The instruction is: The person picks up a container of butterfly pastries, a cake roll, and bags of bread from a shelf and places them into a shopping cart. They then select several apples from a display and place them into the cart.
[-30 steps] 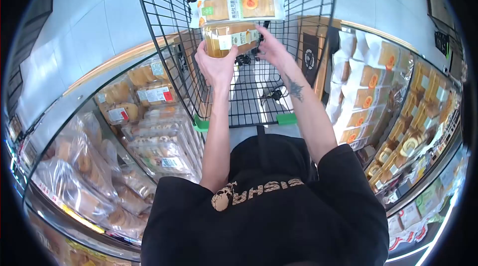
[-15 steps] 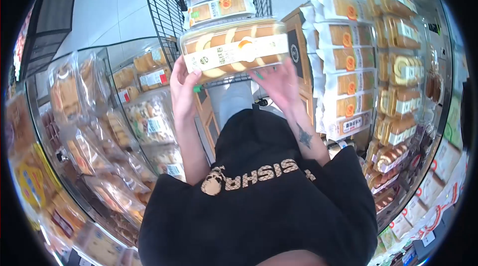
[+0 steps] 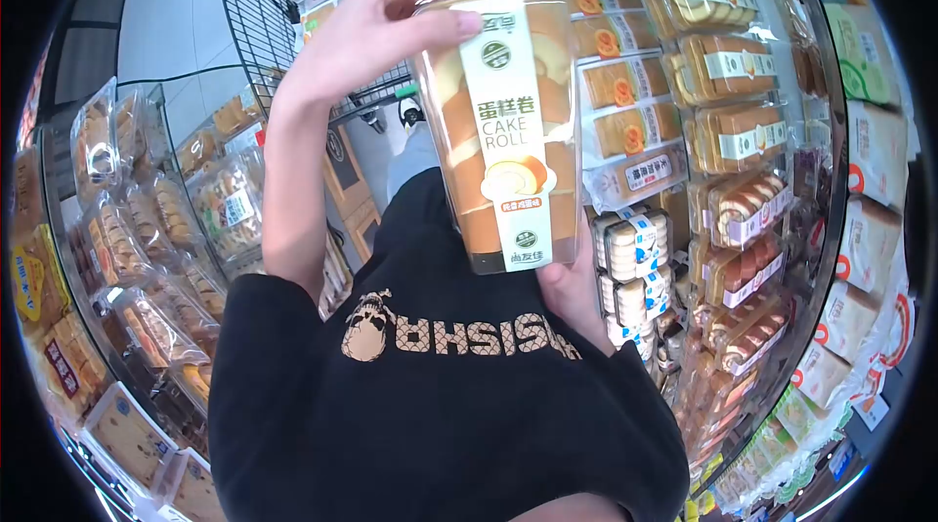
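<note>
Upright in front of my chest is a clear plastic box of cake rolls (image 3: 459, 156), with a white label band down its lid. My left hand (image 3: 386, 29) grips the top end, its thumb on the front and its fingers bent over the edge. The lower right corner rests in my right hand (image 3: 575, 278); the thumb shows there, while the other fingers are hidden behind the box. Past the upper end of the box stand packs in white wrappers.
At left is a display of clear bread packs (image 3: 151, 219). A black wire cart (image 3: 256, 9) stands beyond it on the pale tiled floor. Orange-labelled packs (image 3: 625, 83) and boxed cake rolls (image 3: 738, 68) fill the right-hand shelf, with white-wrapped packs (image 3: 874, 161) further right.
The box has turned from lying crosswise to standing lengthwise and come closer to my chest. My left hand has shifted to its top, my right to its bottom. The view has swung right.
</note>
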Demonstrator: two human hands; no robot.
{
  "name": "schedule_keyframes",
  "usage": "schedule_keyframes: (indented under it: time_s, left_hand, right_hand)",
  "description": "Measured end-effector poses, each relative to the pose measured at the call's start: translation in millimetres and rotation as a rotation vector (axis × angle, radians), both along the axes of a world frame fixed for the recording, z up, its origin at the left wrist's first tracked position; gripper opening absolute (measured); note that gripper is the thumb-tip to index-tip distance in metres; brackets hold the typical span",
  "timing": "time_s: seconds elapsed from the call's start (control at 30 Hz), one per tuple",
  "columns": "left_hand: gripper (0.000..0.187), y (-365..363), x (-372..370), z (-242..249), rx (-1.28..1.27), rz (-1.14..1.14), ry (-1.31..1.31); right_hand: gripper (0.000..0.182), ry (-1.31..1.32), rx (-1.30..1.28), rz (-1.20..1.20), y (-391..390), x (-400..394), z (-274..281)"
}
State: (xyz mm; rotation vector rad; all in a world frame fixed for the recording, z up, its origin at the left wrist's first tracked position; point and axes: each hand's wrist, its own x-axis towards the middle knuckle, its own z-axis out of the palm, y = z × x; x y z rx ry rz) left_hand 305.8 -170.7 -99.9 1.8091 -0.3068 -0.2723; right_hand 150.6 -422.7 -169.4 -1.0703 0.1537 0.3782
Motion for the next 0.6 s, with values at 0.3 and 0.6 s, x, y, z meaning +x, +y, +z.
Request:
schedule_keyframes:
  time_s: [0.3, 0.6]
  left_hand:
    - [0.041, -67, 12, 26, -0.006, -0.091, 0.13]
    - [0.048, -100, -1, -11, -0.804, 0.192, 0.028]
  right_hand:
    - [0.077, -0.039, 0.09, -0.014, -26, -16, 2]
    - [0.082, -0.191, 0.052, -0.195, -39, -21, -1]
